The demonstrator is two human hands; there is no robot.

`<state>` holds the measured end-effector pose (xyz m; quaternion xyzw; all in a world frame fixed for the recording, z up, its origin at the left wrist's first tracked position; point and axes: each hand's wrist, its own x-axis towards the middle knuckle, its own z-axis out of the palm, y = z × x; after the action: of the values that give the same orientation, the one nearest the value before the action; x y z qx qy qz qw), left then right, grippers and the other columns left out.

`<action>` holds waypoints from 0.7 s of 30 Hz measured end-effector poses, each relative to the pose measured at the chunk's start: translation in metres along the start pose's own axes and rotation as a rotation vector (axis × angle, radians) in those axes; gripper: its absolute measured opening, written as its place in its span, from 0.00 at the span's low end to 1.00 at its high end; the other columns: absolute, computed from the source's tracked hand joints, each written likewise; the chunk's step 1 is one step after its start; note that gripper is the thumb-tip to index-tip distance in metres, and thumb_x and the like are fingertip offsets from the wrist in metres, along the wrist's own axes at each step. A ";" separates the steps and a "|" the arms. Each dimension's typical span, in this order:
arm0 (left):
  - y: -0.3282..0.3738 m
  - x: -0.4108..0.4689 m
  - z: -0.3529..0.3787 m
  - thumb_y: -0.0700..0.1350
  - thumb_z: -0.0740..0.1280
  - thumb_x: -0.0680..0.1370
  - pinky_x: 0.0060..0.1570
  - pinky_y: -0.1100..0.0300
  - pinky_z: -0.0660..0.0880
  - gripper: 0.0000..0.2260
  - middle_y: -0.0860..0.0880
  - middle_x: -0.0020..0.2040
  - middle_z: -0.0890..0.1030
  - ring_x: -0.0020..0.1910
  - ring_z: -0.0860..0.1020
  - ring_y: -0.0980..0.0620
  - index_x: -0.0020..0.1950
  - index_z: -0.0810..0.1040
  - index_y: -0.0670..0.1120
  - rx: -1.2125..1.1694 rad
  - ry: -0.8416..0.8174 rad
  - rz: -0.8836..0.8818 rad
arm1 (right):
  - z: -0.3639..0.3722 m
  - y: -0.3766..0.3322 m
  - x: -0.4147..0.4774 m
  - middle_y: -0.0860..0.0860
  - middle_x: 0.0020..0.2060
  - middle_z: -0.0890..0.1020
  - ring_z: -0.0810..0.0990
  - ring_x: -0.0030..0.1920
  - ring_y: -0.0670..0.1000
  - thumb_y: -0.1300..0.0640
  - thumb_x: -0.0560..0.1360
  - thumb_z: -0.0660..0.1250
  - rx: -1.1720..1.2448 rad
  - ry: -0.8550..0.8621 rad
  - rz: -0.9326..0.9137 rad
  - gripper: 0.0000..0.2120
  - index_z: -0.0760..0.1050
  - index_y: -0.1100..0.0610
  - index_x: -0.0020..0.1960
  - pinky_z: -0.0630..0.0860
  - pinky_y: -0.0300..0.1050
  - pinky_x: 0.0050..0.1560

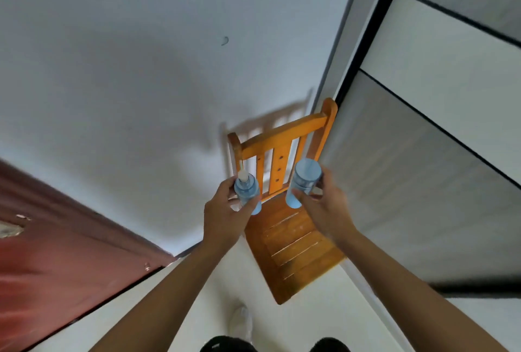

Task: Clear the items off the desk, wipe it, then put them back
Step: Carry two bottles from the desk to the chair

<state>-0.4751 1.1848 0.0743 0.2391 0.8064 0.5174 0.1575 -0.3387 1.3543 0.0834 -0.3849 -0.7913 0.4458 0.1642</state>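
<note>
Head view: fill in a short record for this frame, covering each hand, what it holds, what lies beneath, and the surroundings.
left hand: grips a blue bottle with white top
right hand: grips a blue bottle with blue cap
bottle state: both upright, apart, apparently held above the seat
beneath: orange wooden chair, its back to the white wall
left of chair: red door
desk: not in view
</note>
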 end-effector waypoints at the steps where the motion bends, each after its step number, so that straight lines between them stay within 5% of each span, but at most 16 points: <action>1: -0.001 0.012 0.009 0.62 0.71 0.67 0.52 0.72 0.73 0.30 0.61 0.57 0.78 0.55 0.78 0.58 0.66 0.75 0.52 0.011 -0.013 -0.004 | -0.001 0.006 0.013 0.45 0.67 0.77 0.78 0.62 0.47 0.44 0.73 0.73 -0.002 0.011 0.009 0.35 0.61 0.46 0.75 0.79 0.44 0.58; 3: -0.010 0.031 0.028 0.61 0.72 0.68 0.47 0.79 0.70 0.29 0.58 0.59 0.80 0.55 0.78 0.60 0.66 0.76 0.51 0.022 -0.016 -0.030 | -0.002 0.024 0.035 0.44 0.66 0.77 0.77 0.59 0.44 0.45 0.74 0.74 -0.006 0.013 0.013 0.33 0.61 0.45 0.74 0.78 0.39 0.56; 8: -0.064 0.060 0.085 0.50 0.77 0.72 0.42 0.85 0.67 0.24 0.47 0.58 0.83 0.52 0.78 0.57 0.64 0.77 0.43 0.095 0.047 -0.142 | 0.012 0.090 0.087 0.45 0.67 0.76 0.77 0.64 0.47 0.45 0.75 0.72 0.013 -0.089 0.049 0.30 0.63 0.47 0.73 0.77 0.47 0.63; 12: -0.120 0.059 0.136 0.50 0.75 0.74 0.50 0.79 0.70 0.23 0.50 0.58 0.83 0.53 0.80 0.57 0.65 0.75 0.44 0.088 0.092 -0.290 | 0.045 0.156 0.127 0.47 0.67 0.78 0.78 0.64 0.47 0.47 0.74 0.75 0.018 -0.152 0.083 0.29 0.66 0.47 0.71 0.76 0.41 0.63; 17: -0.186 0.058 0.188 0.48 0.73 0.76 0.59 0.64 0.75 0.21 0.51 0.60 0.81 0.56 0.80 0.55 0.66 0.75 0.44 0.073 0.184 -0.403 | 0.100 0.230 0.162 0.49 0.69 0.76 0.76 0.68 0.47 0.49 0.74 0.75 -0.053 -0.282 0.010 0.31 0.66 0.52 0.72 0.76 0.45 0.66; 21: -0.239 0.058 0.226 0.48 0.73 0.76 0.60 0.62 0.76 0.21 0.52 0.61 0.81 0.57 0.80 0.53 0.67 0.74 0.45 0.057 0.217 -0.446 | 0.141 0.286 0.172 0.50 0.70 0.75 0.70 0.70 0.42 0.48 0.75 0.74 -0.031 -0.331 -0.038 0.32 0.64 0.52 0.73 0.70 0.30 0.63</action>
<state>-0.4638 1.3045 -0.2370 0.0026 0.8657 0.4696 0.1734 -0.4036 1.4902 -0.2462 -0.2936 -0.8215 0.4876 0.0342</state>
